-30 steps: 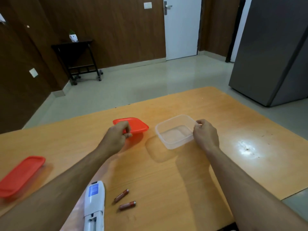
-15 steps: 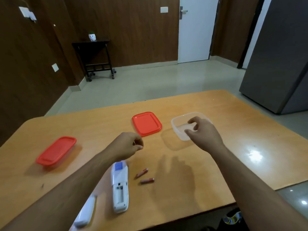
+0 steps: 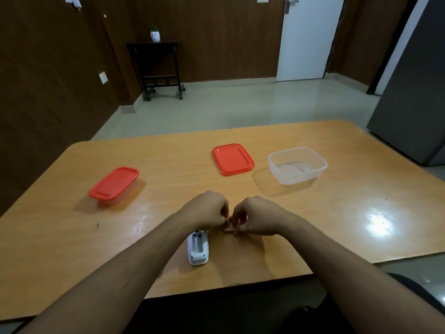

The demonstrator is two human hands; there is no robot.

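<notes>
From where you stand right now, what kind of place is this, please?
Probably an ordinary room in an office or a home; I cannot tell which. The signs are the dark wood-panelled walls, the white door at the back, and the large wooden table in front.

One wide-angle camera rides on the person's head, above the near edge of the counter (image 3: 361,225), and faces forward and down. The left grip (image 3: 204,210) and right grip (image 3: 257,218) meet mid-picture, close under the lens. Past the counter lie the floor (image 3: 240,109) and a far door (image 3: 308,37).
</notes>
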